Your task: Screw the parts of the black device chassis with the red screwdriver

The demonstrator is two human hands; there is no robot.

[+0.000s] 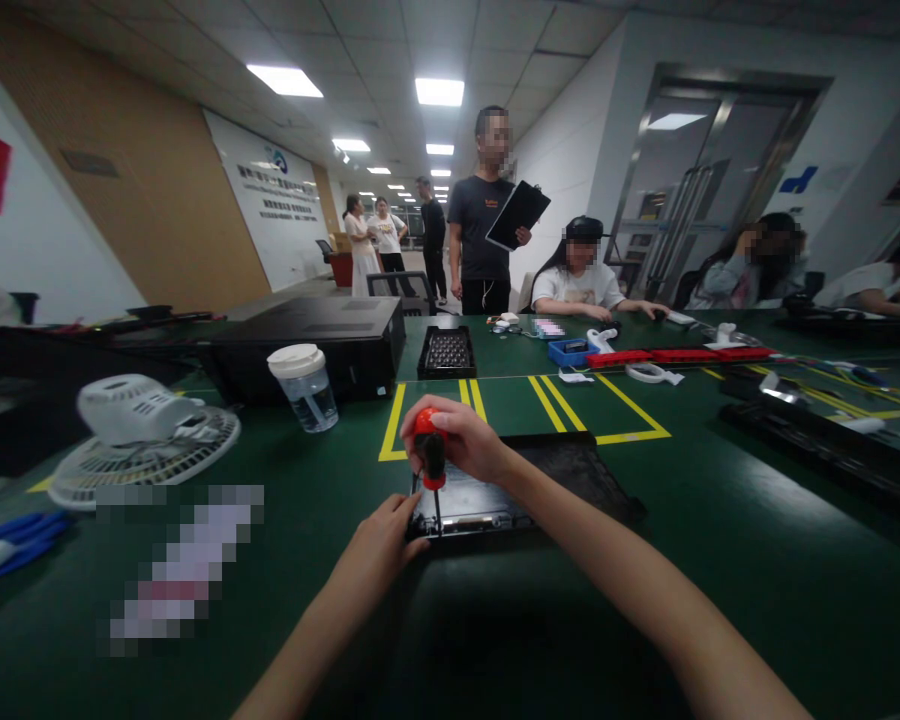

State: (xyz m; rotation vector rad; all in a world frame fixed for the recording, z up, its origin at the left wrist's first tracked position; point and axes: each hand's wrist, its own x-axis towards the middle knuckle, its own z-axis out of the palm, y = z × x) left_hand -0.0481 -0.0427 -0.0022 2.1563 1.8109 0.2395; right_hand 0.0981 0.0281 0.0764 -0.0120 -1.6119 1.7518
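Gripping screwdriver [435, 463] in right hand [461, 432], touching black casing [546, 472] with left hand [388, 526] (unclear whether pinching), seemingly mid-screwing, needing steady pressure next

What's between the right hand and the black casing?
In the head view, a screwdriver, pointing down from the right hand toward the near edge of the black casing.

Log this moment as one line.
RIGHT HAND: holding screwdriver, shaft down, tip at panel's near edge | LEFT HAND: at panel's left end | PANEL: on table
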